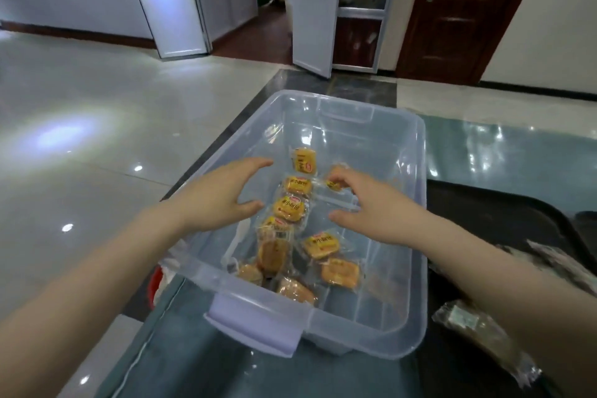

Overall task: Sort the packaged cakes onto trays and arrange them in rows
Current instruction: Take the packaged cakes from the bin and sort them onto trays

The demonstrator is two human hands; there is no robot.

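Left hand [223, 194] spread, empty, over clear bin [416, 317]; right hand [365, 200] pinching packaged cake [334, 185].

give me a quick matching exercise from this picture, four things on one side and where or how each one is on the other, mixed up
Things:
1. left hand
2. right hand
3. clear bin
4. black tray

States or places:
a. lies to the right of the bin
b. fingers spread open above the cakes, holding nothing
c. holds loose packaged cakes
d. fingertips pinching a wrapped cake

Pairs: 1-b, 2-d, 3-c, 4-a
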